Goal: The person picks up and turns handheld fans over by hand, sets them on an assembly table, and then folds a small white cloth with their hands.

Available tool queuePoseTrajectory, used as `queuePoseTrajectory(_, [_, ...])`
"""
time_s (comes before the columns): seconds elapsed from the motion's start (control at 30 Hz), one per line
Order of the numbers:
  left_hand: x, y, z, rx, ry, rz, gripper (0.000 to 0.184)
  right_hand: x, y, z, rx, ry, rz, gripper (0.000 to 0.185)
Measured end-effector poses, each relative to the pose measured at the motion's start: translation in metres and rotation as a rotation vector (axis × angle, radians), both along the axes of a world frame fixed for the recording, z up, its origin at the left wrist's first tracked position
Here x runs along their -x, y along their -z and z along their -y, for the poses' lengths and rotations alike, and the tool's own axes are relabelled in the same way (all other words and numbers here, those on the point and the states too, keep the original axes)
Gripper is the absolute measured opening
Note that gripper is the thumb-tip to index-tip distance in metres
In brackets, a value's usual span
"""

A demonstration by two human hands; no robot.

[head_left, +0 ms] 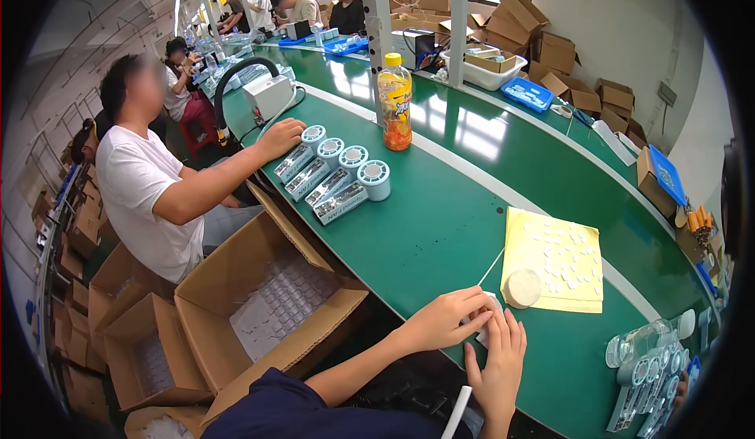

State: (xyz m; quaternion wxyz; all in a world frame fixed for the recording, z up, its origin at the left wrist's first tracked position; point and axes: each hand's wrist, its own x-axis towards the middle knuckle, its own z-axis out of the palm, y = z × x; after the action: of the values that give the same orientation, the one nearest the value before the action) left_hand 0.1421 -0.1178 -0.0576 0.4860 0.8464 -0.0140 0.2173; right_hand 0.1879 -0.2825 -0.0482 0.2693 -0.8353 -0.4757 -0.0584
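Workshop room, workers lined up far beyond the yellow sheet [525, 244], which lies on a green bench [440, 238]; a glossy green strip [503, 175] runs behind it. My left hand [444, 319] is just nearer me than the sheet, fingers narrow, pinching a small pale piece [488, 322], mostly hidden. My right hand [497, 360] bends its fingers over that same piece, thumb apart; can't tell if it grips too. Piece is off the sheet's near-left corner. Thin white stick [491, 267] slants between my left fingers and the sheet's left edge. Round cream disc [522, 288] on the sheet's near-left part; small white bits [559, 256] scattered across the rest. Well left of the sheet: four light-blue fan bodies [336, 181] in a row, co-worker's hand [281, 138] at the far end of them. Drink bottle [395, 108], yellow cap, beyond and left of the sheet. More fan bodies [629, 396] and a clear jar [638, 343] right of it, nearer me. Open carton [224, 270] with clear parts, far left.
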Motion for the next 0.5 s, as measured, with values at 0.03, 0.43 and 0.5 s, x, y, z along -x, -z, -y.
queuePoseTrajectory(0.03, [0.0002,-0.0006,0.0003,0.012,0.004,0.009,0.015,0.0,0.0002,-0.0002,0.002,0.001,0.002,0.06])
queuePoseTrajectory(0.43, [-0.0001,0.0006,0.0008,0.009,-0.001,0.019,0.016,0.0002,0.0008,-0.0003,0.003,0.004,-0.003,0.058])
queuePoseTrajectory(0.5, [-0.0002,0.0009,0.0009,0.011,-0.002,0.023,0.016,0.0005,0.0004,-0.0007,0.004,0.005,-0.003,0.058])
